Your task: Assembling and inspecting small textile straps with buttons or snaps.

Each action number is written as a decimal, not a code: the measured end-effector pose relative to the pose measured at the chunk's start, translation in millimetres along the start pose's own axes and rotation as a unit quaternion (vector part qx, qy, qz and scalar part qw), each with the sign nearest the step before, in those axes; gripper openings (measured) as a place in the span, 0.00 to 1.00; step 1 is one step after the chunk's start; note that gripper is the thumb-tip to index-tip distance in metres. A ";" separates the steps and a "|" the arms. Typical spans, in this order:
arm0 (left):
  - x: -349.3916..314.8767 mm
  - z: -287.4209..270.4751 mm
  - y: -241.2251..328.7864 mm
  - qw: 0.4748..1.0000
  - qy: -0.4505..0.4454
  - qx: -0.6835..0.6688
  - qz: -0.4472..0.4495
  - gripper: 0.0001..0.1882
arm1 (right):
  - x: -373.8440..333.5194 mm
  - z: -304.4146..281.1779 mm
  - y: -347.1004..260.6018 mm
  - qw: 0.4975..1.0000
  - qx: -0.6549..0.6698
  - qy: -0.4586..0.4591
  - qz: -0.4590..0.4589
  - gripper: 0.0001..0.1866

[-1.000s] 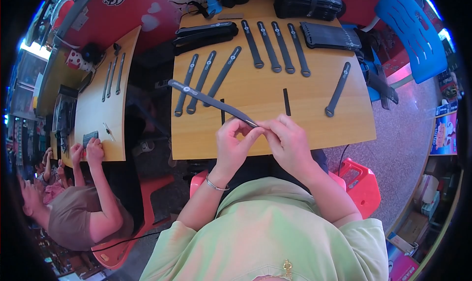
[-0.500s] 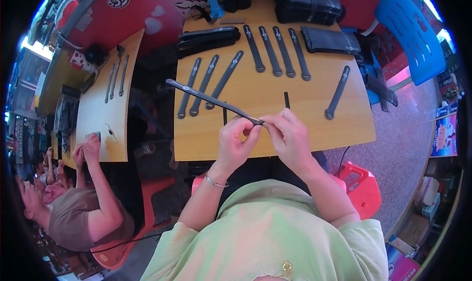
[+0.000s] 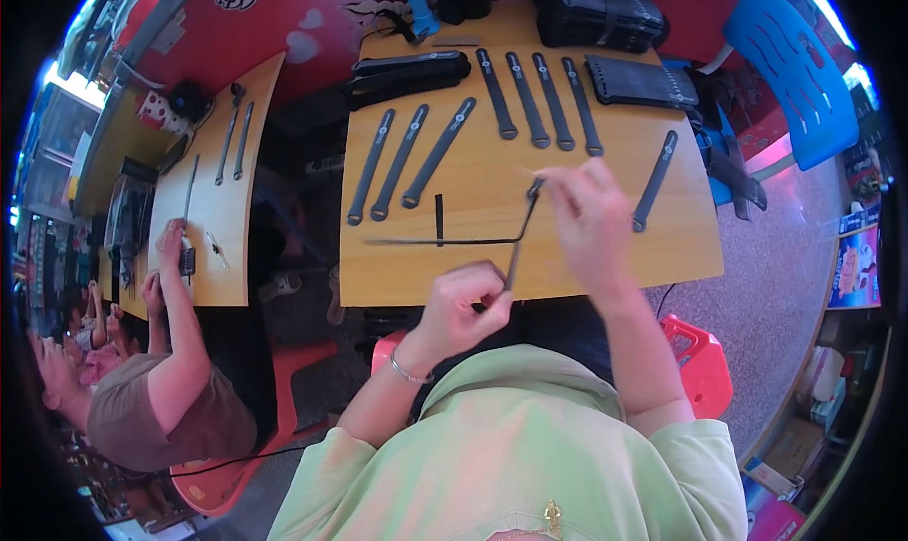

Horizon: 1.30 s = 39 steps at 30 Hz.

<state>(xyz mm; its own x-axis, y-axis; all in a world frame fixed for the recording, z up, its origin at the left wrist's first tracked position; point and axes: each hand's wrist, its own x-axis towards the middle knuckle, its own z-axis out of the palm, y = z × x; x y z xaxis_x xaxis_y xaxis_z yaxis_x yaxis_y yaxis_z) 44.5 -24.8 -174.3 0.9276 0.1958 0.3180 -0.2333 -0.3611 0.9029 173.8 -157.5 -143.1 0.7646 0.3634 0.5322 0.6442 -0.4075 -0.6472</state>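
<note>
A long dark grey strap (image 3: pixel 440 241) hangs bent in the air between my hands over the near part of the wooden table. My left hand (image 3: pixel 463 305) is closed on its lower part at the table's front edge. Higher up and to the right, my right hand (image 3: pixel 591 224) pinches close to the small dark end piece (image 3: pixel 535 187) of the strap. A pale thin bit shows by those fingertips, too small to name. On the wood behind the strap lies a short black strip (image 3: pixel 439 210).
Several matching straps (image 3: pixel 401 163) lie across the table (image 3: pixel 615 257), with a lone strap (image 3: pixel 655 182) at right. Dark bundles (image 3: pixel 601 16) are stacked at the back, near a blue fan (image 3: pixel 418 11). Leftward, a co-worker (image 3: pixel 175 390) handles straps at another table. A blue chair (image 3: pixel 794 68) stands right.
My hands have parted: the right rose up and right, the left dropped slightly. The strap's long tail swung lower. The right-hand short black strip is no longer visible. The co-worker's hands moved apart.
</note>
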 end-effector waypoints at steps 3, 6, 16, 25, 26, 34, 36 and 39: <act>-14.4 -3.4 -11.2 0.994 -0.061 -0.083 -0.026 0.07 | 7.4 -12.6 -3.6 0.998 0.009 -0.027 -0.058 0.04; -15.8 -3.0 -11.4 0.951 -0.043 -0.286 -0.114 0.05 | 6.6 -16.5 -2.7 0.997 0.006 -0.064 -0.047 0.04; -19.6 -8.2 -16.4 0.955 -0.062 -0.272 -0.100 0.03 | -5.6 -28.0 -2.2 0.995 -0.002 -0.092 -0.026 0.03; -17.8 -6.7 -13.2 0.947 -0.059 -0.291 -0.126 0.06 | -10.1 -34.2 -14.2 0.995 0.006 -0.092 -0.031 0.04; -16.9 -5.6 -13.1 0.935 -0.057 -0.322 -0.139 0.09 | -11.4 -34.9 -16.5 0.995 0.014 -0.089 -0.038 0.05; 4.3 8.8 7.9 0.874 -0.040 -0.444 -0.196 0.27 | -29.9 -35.4 -29.8 0.992 0.020 -0.090 -0.086 0.07; 4.8 12.1 9.3 0.820 -0.001 -0.525 -0.226 0.32 | -34.2 -35.4 -32.2 0.991 0.032 -0.100 -0.087 0.07; 5.8 12.3 6.5 0.843 -0.011 -0.485 -0.231 0.35 | -40.6 -37.4 -33.1 0.987 0.061 -0.144 -0.046 0.06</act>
<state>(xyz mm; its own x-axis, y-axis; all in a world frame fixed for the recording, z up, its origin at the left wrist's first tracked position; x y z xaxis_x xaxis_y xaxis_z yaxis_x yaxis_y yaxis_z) 51.9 -37.2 -170.1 0.9877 0.0895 -0.1282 0.0362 0.6668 0.7443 122.1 -190.0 -122.9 0.6544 0.6250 0.4256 0.6903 -0.2639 -0.6737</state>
